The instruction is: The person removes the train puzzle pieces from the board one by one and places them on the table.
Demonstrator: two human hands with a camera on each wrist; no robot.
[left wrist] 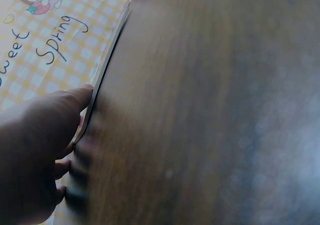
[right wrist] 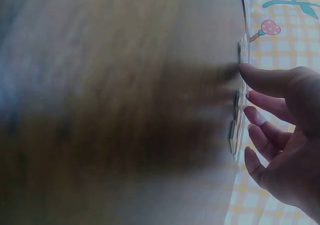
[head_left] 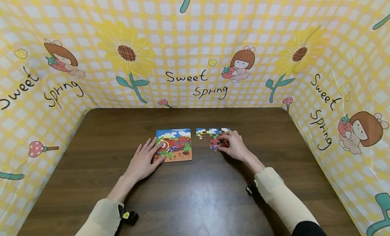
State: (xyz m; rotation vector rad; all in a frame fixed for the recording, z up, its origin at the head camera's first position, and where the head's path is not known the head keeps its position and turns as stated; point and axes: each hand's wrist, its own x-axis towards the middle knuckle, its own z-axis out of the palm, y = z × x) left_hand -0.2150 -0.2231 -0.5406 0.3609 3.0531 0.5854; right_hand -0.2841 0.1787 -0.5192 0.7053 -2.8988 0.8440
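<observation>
right of centre, right hand apparently pinches a jigsaw piece; joining seems underway, needing alignment next; left hand lies spread on picture board.

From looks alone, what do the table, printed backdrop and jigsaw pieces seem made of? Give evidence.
Table: wood or wood-effect laminate, slightly glossy; brown grain, bright reflection.
Backdrop: probably fabric or thin plastic, mostly matt; soft creases.
Jigsaw pieces: perhaps cardboard or thin wood, printed; flat with pale edges.
</observation>
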